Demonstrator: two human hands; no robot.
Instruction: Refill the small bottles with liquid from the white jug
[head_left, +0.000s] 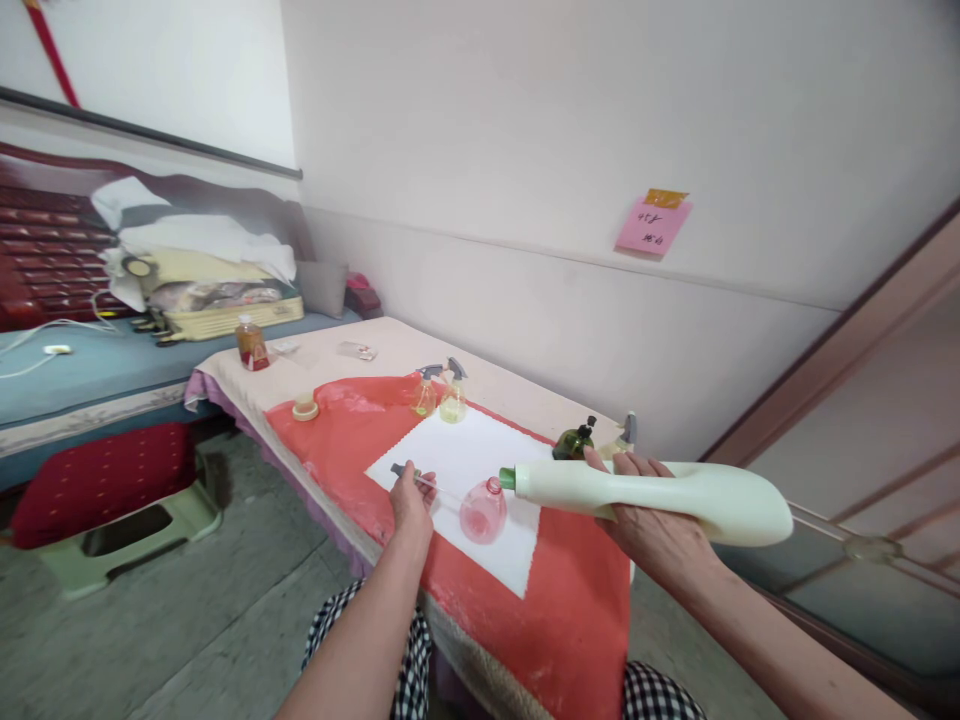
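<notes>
My left hand [412,495] is closed around a dark spray head [397,469], and its thin dip tube points right toward a pink see-through bottle [484,512]. That bottle stands uncapped on a white cloth [420,445] with a scalloped edge. My right hand [649,510] grips a large pale green bottle [705,495], tipped on its side. Its green neck [508,479] is right beside the pink bottle's mouth; I cannot tell if they touch. No liquid flow is visible.
Two yellowish spray bottles [452,398] stand at the cloth's back edge. Behind my right hand are a dark green pump bottle [574,441] and another sprayer [627,432]. An amber bottle [252,345] and a tape roll [305,406] are farther left. A red stool [105,480] stands beside the table.
</notes>
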